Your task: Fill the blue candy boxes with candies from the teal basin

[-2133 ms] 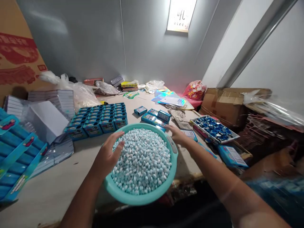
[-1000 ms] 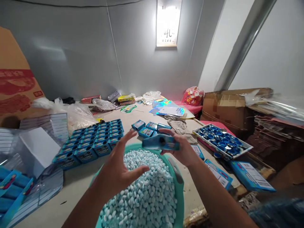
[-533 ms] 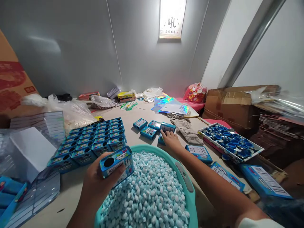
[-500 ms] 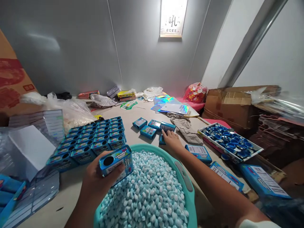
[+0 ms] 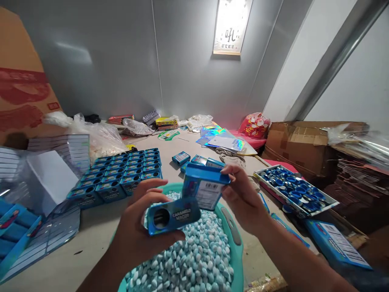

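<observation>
A teal basin [image 5: 237, 259] heaped with small pale blue and white candies [image 5: 194, 263] sits at the table's near edge. Over it my left hand [image 5: 138, 233] holds a small blue box [image 5: 173, 215] with a round hole facing me. My right hand [image 5: 243, 198] holds a second blue box [image 5: 204, 188] just above and to the right, its printed label toward me. The two boxes nearly touch. Behind them, a block of several upright blue boxes [image 5: 121, 174] stands in rows, and a few loose blue boxes [image 5: 181, 157] lie flat.
A tray of blue caps [image 5: 294, 190] lies to the right, with flat blue cartons [image 5: 337, 243] in front of it and cardboard boxes [image 5: 300, 140] behind. Clear plastic packs [image 5: 42, 182], bags [image 5: 100, 136] and blue packaging [image 5: 15, 235] crowd the left. Holographic sheets [image 5: 221, 138] lie far back.
My right hand left the loose boxes on the table and rose with one. My left hand turned its box sideways and lifted it toward the right hand's box.
</observation>
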{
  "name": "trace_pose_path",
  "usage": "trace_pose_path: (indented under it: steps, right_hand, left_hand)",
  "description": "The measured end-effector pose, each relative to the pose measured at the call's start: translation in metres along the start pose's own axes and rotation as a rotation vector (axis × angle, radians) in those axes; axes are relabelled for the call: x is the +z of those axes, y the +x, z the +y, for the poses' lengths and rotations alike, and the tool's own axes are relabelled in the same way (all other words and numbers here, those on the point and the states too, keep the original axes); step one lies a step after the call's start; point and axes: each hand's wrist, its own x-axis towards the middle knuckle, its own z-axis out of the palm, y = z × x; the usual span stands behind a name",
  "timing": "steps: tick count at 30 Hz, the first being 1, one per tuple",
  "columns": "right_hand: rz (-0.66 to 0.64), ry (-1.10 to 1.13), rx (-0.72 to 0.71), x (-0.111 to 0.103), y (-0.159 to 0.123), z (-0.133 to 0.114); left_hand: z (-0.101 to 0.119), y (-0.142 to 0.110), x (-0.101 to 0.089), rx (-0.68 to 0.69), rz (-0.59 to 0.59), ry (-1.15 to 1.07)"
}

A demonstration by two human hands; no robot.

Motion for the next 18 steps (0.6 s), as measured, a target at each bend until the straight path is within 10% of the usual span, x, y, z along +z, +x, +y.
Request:
trace_pose_path:
  steps: [4,11,18]
  right_hand:
    - [-0.127,0.133,0.041,0.027,0.005,0.001]
    - [0.259,0.493,0.372,0.022,0.032,-0.001]
    - [-0.102,0.517,0.869,0.055,0.025,0.015]
  left_hand:
    - [0.009,0.0,0.0,0.057,-0.056,-0.058]
    - [0.01,-0.019,-0.009,0.042,0.13,0.003]
    - [0.017,-0.016,-0.015,0.335,-0.063,0.151]
